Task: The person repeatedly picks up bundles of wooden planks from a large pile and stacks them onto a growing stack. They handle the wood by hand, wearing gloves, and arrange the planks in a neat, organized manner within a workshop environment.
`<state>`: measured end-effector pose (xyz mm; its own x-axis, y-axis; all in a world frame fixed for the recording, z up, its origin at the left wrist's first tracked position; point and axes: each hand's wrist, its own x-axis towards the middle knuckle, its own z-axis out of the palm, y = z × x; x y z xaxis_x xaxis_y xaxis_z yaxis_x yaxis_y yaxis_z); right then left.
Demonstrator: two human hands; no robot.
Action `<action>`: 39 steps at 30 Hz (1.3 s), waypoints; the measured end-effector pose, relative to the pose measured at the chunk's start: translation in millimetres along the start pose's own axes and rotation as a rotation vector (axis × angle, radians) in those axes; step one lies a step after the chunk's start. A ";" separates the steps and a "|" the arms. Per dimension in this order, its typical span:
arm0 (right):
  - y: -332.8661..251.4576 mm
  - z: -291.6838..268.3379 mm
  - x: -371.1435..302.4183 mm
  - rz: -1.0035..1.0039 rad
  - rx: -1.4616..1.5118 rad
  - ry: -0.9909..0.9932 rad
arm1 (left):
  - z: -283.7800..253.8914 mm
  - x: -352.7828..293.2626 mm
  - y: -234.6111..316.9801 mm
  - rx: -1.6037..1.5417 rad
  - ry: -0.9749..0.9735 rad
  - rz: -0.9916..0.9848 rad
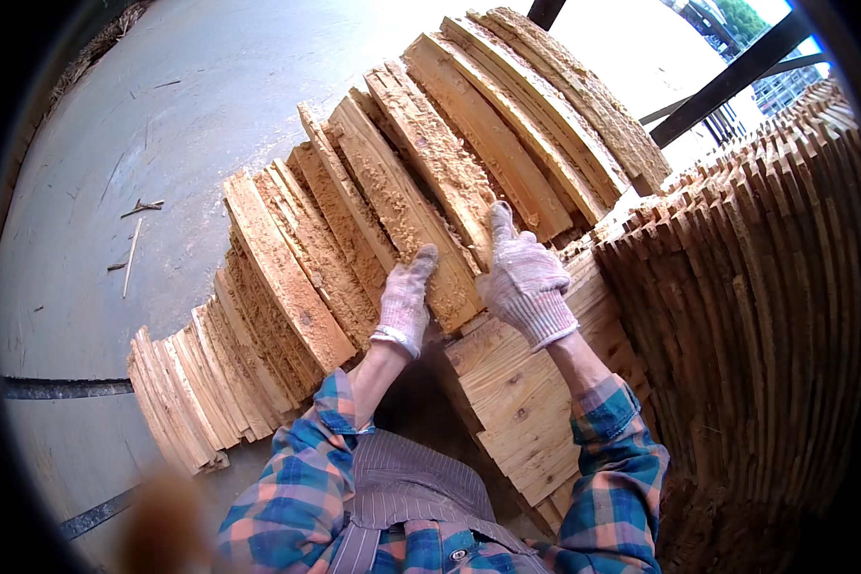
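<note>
Rough wooden boards stand on edge in a long, leaning row across the middle, their faces dusted with sawdust. My left hand (407, 298), in a pale knitted glove, closes at the near end of one wooden board (402, 201), its thumb along the side. The rest of its fingers are mostly hidden. My right hand (528, 285), gloved alike, closes round the near end of the neighbouring wooden board (432, 143) to the right, one digit pointing up along it. Both boards lean with their far ends to the upper left.
A tall, tight stack of thin boards (746, 316) rises on the right. Below my right hand is a block of stacked planks (521, 402). Shorter boards (196, 383) continue the row at the left. Splinters (132, 253) lie on the grey surface (96, 277). A dark metal bar (737, 77) crosses the upper right.
</note>
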<state>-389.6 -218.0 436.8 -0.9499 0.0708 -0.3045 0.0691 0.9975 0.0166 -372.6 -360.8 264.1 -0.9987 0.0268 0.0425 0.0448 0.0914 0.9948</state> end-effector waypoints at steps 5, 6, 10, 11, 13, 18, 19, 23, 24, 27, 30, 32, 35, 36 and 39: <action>19.2 84.1 -13.6 -0.021 0.423 0.156 | 1.6 -2.2 55.7 -0.516 0.292 -0.396; 22.4 86.5 -6.6 0.019 0.533 0.074 | 4.9 2.9 39.1 -0.392 0.314 -0.358; 36.1 75.7 17.8 -0.045 0.642 -0.079 | 5.4 11.8 24.1 -0.331 0.322 -0.304; 31.3 69.6 17.3 -0.037 0.617 -0.122 | 3.3 10.7 25.4 -0.343 0.329 -0.319; 10.2 74.4 4.9 -0.039 0.450 0.022 | 6.6 5.5 36.4 -0.269 0.331 -0.295; -1.5 84.9 -53.0 -0.484 0.458 0.045 | -28.6 -38.5 40.5 -0.494 0.164 -0.296; 26.2 112.5 -45.3 -0.579 0.800 0.116 | -35.9 -38.2 29.5 -0.614 0.077 -0.289; 6.8 175.8 -30.9 -0.089 0.914 0.066 | -39.6 -42.2 -32.7 -0.870 0.171 -0.491; -3.0 186.2 -28.3 -0.091 1.053 0.019 | -43.3 -41.4 -44.6 -0.779 0.162 -0.449; 22.4 152.4 -43.8 -0.083 1.106 -0.171 | -12.8 -59.5 2.1 -0.522 0.019 -0.412; 31.2 117.1 -70.6 -0.407 1.061 -0.402 | -65.7 -124.3 -91.3 -1.447 -0.332 -0.529; 63.4 154.1 -61.5 -0.315 1.318 -0.414 | -32.4 -129.1 -55.6 -1.481 -0.408 -0.780; 39.0 166.8 -15.4 -0.185 1.328 -0.284 | -36.2 -101.3 -42.0 -0.824 -0.127 -0.741; 27.0 162.6 -4.4 -0.155 1.192 -0.201 | -41.3 -94.7 -63.1 -0.826 -0.120 -0.733; 40.3 170.3 -26.3 -0.130 1.455 -0.153 | -4.7 -100.9 -27.3 -0.687 -0.114 -0.660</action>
<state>-309.9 -180.6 283.2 -0.9388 -0.1108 -0.3261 0.3151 0.1061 -0.9431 -273.2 -370.8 233.1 -0.8079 0.2793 -0.5189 -0.5855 -0.4800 0.6533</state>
